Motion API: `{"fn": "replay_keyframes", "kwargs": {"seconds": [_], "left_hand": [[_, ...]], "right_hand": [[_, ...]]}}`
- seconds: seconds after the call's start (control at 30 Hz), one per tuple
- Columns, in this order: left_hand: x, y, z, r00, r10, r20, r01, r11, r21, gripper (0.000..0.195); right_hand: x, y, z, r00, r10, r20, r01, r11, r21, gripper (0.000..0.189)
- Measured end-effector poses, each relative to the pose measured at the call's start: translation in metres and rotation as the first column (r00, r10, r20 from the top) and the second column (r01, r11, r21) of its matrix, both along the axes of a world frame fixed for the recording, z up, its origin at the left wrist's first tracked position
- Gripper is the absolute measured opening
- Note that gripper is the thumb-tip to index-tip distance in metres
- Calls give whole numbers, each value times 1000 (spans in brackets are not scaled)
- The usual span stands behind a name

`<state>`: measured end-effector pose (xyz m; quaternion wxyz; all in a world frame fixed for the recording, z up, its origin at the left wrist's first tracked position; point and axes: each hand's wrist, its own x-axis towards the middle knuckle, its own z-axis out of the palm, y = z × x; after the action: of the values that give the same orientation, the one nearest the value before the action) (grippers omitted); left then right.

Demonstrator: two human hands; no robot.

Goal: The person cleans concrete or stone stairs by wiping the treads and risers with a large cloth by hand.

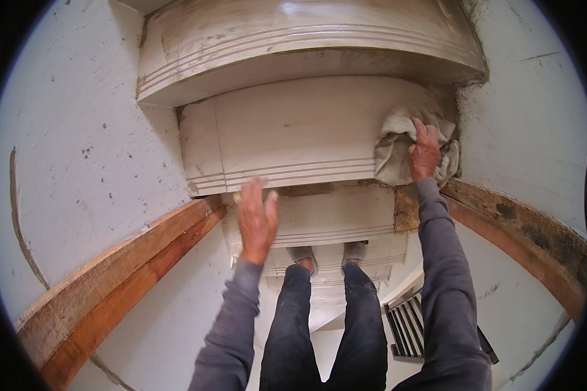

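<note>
My right hand (425,151) presses a crumpled, dirty white cloth (395,159) onto the right end of a stair tread (293,132), close to the wall. The tread is pale, with several grooved lines along its front edge and a darker, dirty-looking patch in the back right corner. My left hand (257,215) is slightly blurred, fingers apart, holding nothing, near the front edge of the same tread, left of the middle. Whether it touches the edge cannot be told.
Above is another stair tread (323,36) with brown smears. Wooden door-frame-like beams (127,273) (523,234) run down both sides. Spotted white walls (88,122) flank the stairs. My slippered feet stand on a lower step; a dark slatted railing (405,327) is at lower right.
</note>
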<state>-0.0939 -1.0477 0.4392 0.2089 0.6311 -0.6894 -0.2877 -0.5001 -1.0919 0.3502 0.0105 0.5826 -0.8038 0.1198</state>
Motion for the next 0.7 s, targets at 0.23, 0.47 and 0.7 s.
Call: {"fn": "replay_keyframes", "kwargs": {"seconds": [0.23, 0.47, 0.7], "left_hand": [[27, -67, -76, 846, -117, 520, 105, 993, 52, 54], [31, -72, -83, 758, -287, 585, 172, 954, 246, 66], [36, -78, -80, 712, -350, 609, 168, 927, 337, 74]], "right_hand": [[124, -57, 4, 842, 535, -71, -540, 835, -109, 51], [78, -86, -29, 835, 523, -171, -508, 852, 128, 61], [-28, -91, -12, 933, 339, -118, -308, 926, 219, 84]]}}
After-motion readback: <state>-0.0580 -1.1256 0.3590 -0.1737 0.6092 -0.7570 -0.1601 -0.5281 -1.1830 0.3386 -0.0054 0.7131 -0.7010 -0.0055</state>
